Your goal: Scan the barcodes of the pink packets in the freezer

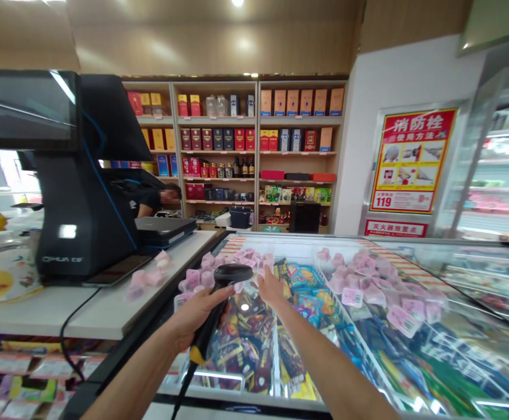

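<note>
Over the freezer (219, 402), yellow-ended black scanner (211, 331).

Poster (411, 160), red and yellow: 消防栓 in white along its upper edge; 使用方法 on the line below. Number 119 by the lower left corner; fine print around it not resolved. Separate red sign (395, 228) under the poster: 灭火器放置点. Terminal (88, 198), standing back from the front edge of the counter (109, 318): QIHUA low on its base, small characters after it unclear. Pink packs (405, 318): barcode labels, digits too small to read.
</note>
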